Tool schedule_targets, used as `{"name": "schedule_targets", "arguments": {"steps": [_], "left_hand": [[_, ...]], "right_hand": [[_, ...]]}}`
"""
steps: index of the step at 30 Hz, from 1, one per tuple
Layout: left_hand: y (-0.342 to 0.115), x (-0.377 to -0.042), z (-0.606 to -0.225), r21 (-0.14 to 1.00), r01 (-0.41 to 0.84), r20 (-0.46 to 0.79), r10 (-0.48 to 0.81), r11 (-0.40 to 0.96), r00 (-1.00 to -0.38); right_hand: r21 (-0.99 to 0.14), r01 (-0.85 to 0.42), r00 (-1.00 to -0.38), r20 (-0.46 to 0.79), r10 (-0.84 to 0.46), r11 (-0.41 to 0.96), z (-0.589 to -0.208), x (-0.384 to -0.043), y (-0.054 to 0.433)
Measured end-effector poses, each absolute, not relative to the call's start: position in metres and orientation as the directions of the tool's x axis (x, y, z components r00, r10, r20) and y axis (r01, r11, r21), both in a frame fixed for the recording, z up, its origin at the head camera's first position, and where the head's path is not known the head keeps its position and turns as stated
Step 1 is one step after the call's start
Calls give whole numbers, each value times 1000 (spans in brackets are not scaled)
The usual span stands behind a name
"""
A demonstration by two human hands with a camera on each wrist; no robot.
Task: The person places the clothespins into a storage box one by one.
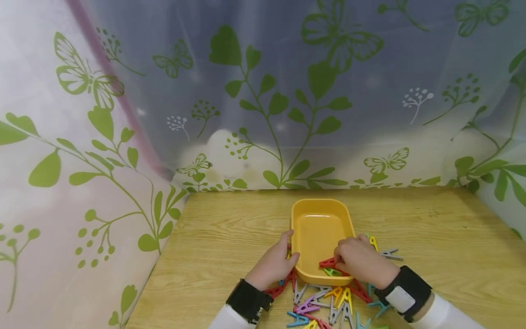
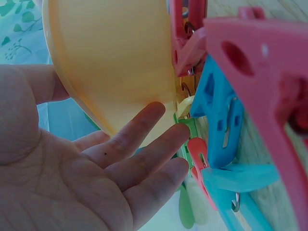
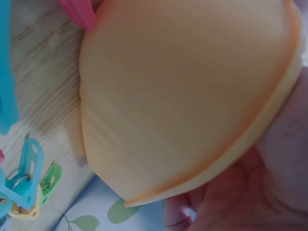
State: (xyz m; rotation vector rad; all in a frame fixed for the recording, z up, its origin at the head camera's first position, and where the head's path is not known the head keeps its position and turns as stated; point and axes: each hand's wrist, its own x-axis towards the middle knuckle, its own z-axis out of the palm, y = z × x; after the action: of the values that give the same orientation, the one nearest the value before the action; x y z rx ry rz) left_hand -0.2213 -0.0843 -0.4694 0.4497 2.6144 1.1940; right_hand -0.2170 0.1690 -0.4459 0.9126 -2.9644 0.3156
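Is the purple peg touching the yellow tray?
Apart. The head view shows a gap between the purple peg and the near edge of the yellow tray, with part of a grey peg there.

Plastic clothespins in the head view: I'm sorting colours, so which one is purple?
The purple plastic clothespin, just above the leftmost blue plastic clothespin along the picture's bottom; it's the only purple one visible.

A yellow-brown wood-grain desk [image 1: 230, 228] spans the lower frame, carrying a rounded rectangular yellow plastic tray [image 1: 320, 235] right of centre and multicoloured plastic clothespins [image 1: 306, 308] scattered below it.
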Motion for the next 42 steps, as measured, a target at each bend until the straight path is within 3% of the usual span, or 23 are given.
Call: {"name": "schedule_targets", "arguments": {"steps": [16,32,42], "left_hand": [[-85,-222,-469,775,180,-85,382,606,-920],[-84,-220,-466,773,166,-93,368,613,-925],[-83,-219,-465,769,158,-102,362,620,-927]], "right_hand": [[-197,-543,-840,134,-526,816,-447,-214,173],[-257,-454,-854,398,-335,853,-433,-217,209],[-267,-330,-922,297,-248,906,-437,-225,259]]}}
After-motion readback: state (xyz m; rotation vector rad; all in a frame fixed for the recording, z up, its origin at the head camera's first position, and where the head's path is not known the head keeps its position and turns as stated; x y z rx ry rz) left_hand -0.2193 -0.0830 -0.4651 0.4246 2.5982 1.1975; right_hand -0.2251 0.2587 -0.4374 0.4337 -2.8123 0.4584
